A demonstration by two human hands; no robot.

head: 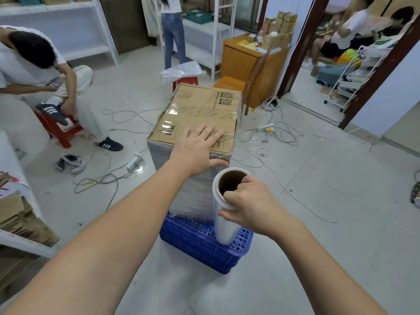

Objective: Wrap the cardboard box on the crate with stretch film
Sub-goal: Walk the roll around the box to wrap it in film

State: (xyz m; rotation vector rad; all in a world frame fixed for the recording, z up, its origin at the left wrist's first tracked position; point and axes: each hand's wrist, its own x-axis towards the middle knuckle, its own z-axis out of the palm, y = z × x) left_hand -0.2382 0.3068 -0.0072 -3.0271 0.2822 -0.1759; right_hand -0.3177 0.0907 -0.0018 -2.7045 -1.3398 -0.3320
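Leftmost, a seated person [34,71] bends over on a red stool [61,130], with flattened cardboard [20,219] stacked on a shelf at the near left edge and loose cables [109,178] trailing over the floor. Moving toward the middle, the left hand [197,148] lies flat on the top of the cardboard box [200,110], fingers straight and spread, thumb hooked over the near edge; I judge it is pressing down to keep the box from turning while the film is pulled round. That box stands upright on the blue crate [195,244], its sides already clouded with many layers of stretch film, the top face mostly bare. No contents of the crate can be seen, and the box is taped closed, so what is inside cannot be told. Just right of the box's near corner, the right hand [250,201] grips the stretch film roll [225,214], fingers hooked into its open core and thumb on the outside, holding it upright with its lower end close over the crate's corner, likely so the film feeds off level. Farther right stand a wooden cabinet [241,60] piled with small boxes [279,28], then a white wire rack [354,76] by the doorway
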